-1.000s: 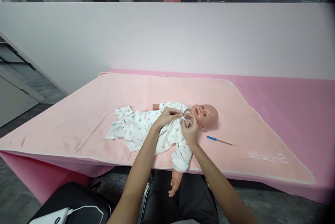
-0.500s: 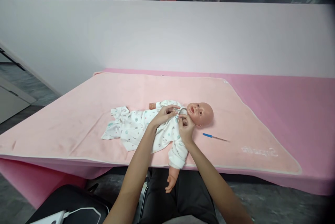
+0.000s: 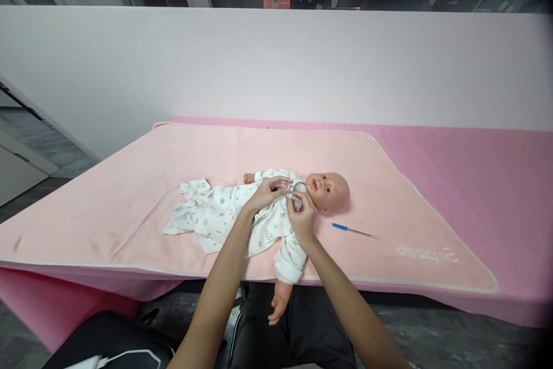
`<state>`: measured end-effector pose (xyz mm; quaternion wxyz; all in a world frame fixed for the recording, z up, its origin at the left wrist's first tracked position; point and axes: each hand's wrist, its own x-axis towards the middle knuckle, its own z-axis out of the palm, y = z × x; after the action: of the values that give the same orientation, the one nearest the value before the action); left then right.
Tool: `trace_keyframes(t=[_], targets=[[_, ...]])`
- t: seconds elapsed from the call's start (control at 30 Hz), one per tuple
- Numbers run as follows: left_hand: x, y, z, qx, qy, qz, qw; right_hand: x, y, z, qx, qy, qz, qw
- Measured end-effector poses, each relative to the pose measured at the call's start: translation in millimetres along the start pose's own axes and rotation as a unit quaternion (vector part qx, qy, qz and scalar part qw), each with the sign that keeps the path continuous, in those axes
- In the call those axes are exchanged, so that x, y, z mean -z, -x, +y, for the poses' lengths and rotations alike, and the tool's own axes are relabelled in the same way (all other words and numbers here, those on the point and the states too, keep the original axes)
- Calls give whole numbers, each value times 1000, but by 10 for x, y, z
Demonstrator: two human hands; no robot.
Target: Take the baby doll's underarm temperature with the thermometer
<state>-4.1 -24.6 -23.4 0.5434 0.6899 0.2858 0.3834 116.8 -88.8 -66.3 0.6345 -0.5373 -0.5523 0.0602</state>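
Pink blanket (image 3: 129, 185) covered one table, bearing one doll (image 3: 328, 190) and one blue-tipped stick (image 3: 353, 231). Two hands, left hand (image 3: 265, 193) and right hand (image 3: 301, 216), pinched the doll's white romper (image 3: 216, 213) at its collar.

A single head-worn camera looks forward and down from the person's seat at the near edge of the pink blanket (image 3: 129, 185). The doll (image 3: 268, 208) lies close, at frame centre, forearms entering from the bottom edge; a white partition wall (image 3: 276, 64) fills the upper half.
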Motion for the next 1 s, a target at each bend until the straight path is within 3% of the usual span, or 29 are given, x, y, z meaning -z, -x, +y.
trace_keyframes(t=[0.3,0.4,0.47,0.53,0.6,0.73,0.9,1.0], targets=[[74,137,146,-10,-72,-60,996,-37,25,58,-48,-31,12,998],[94,294,172,-24,-142,-21,989,-31,20,25,-69,-78,23,994],[69,442,135,-73,-231,77,967,-26,19,3,-76,-105,28,991],[11,607,63,-138,-333,185,914,-19,21,-10,-78,-117,30,990],[-69,757,-13,-177,-413,241,860,-10,26,-14,-74,-115,32,990],[-225,913,-78,-181,-502,241,810,9,29,-9,-50,-74,43,995],[-306,892,-55,-180,-537,237,789,12,18,-9,34,21,67,997],[-336,870,-57,-177,-542,258,780,13,37,-9,127,77,30,988]])
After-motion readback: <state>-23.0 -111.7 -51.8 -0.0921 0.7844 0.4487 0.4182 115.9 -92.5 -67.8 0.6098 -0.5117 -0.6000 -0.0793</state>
